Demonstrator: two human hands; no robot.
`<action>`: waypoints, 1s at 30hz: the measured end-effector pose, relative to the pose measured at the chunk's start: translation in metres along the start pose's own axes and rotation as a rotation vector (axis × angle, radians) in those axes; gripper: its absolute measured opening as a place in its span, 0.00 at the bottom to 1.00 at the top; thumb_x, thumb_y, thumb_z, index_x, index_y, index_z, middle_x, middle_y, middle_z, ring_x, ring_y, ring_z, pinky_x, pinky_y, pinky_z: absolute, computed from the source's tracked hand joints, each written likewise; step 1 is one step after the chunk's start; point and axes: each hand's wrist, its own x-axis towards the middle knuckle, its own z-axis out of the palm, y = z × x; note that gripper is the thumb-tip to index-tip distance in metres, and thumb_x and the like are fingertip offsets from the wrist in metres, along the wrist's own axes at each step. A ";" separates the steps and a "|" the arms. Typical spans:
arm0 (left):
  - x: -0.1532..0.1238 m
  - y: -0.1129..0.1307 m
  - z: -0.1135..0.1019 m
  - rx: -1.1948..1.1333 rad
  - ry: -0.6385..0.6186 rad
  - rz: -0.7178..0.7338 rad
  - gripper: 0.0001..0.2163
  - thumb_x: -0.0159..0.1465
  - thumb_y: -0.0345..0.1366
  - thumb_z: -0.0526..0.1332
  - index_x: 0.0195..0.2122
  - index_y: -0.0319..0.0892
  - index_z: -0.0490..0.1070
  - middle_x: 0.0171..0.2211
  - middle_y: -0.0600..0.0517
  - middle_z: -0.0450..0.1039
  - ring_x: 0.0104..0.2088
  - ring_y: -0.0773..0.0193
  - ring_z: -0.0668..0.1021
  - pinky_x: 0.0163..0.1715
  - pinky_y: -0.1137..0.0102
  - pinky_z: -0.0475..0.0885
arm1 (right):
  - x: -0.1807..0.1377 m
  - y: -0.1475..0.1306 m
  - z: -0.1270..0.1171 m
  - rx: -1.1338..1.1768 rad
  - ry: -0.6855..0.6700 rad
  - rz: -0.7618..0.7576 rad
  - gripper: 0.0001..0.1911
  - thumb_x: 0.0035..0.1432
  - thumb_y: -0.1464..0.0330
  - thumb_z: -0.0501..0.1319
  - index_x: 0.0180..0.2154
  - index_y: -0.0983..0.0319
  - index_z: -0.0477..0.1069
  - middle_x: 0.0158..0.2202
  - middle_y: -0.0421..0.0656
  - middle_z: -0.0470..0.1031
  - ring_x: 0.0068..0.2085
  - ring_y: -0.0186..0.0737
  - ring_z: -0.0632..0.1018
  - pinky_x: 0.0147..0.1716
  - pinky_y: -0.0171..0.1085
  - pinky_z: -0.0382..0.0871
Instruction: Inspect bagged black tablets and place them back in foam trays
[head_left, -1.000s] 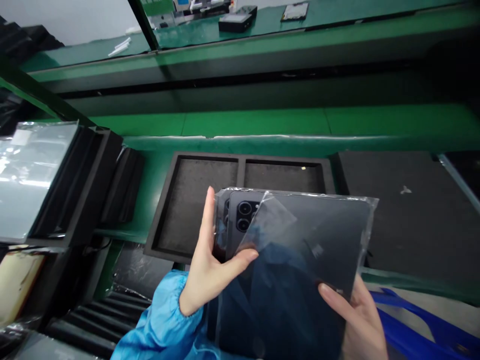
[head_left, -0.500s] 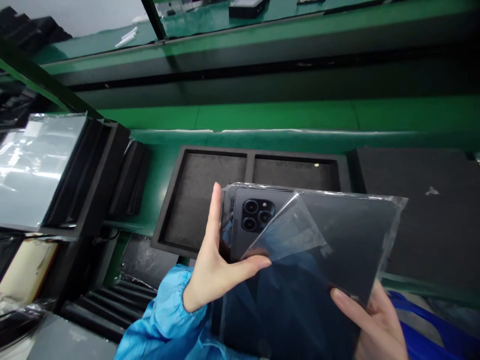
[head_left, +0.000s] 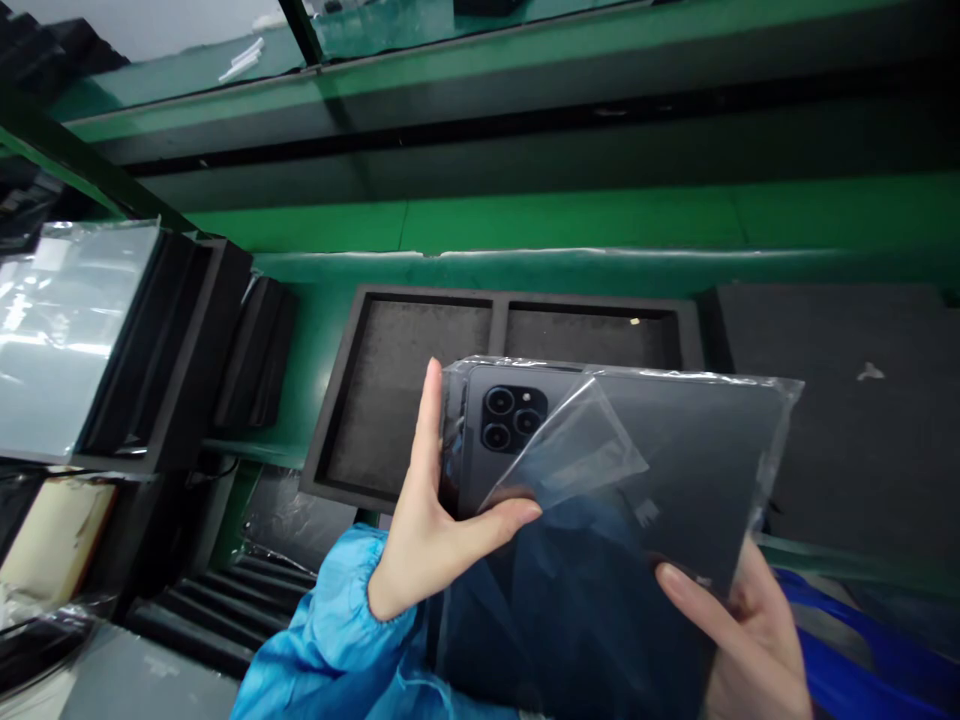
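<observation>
The space straight ahead is taken up by the bagged tablet [head_left: 600,500], held above the near edge of the green bench [head_left: 525,225]. Behind it, two open compartments of the black foam tray [head_left: 499,330] are left unoccupied. The left edge is blocked by stacked foam trays [head_left: 187,350]; a flat black pad [head_left: 847,400] covers the right.

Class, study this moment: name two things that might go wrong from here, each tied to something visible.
1. The left hand and right hand grip the bagged tablet only at its edges; the glossy plastic bag may slip.
2. It is held above the foam tray; a drop could hit the rim.
</observation>
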 end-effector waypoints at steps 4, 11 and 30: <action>0.000 0.000 0.001 0.017 0.028 -0.012 0.53 0.58 0.36 0.78 0.75 0.67 0.45 0.78 0.56 0.41 0.73 0.38 0.57 0.62 0.55 0.74 | 0.002 0.000 0.000 -0.003 -0.003 0.009 0.39 0.42 0.57 0.82 0.56 0.55 0.78 0.48 0.43 0.83 0.49 0.53 0.83 0.42 0.32 0.80; 0.000 -0.001 0.003 0.000 0.027 -0.055 0.54 0.59 0.37 0.77 0.76 0.67 0.41 0.78 0.54 0.41 0.71 0.38 0.63 0.57 0.56 0.79 | 0.022 0.018 -0.022 -0.023 -0.086 -0.063 0.39 0.42 0.62 0.82 0.57 0.55 0.79 0.46 0.46 0.84 0.44 0.57 0.85 0.39 0.37 0.83; 0.003 0.002 0.001 0.024 -0.004 -0.041 0.55 0.60 0.34 0.76 0.76 0.65 0.36 0.75 0.50 0.53 0.66 0.43 0.71 0.61 0.54 0.76 | 0.015 0.010 -0.008 0.008 -0.086 -0.066 0.39 0.44 0.63 0.82 0.59 0.54 0.76 0.50 0.45 0.83 0.48 0.56 0.84 0.42 0.36 0.82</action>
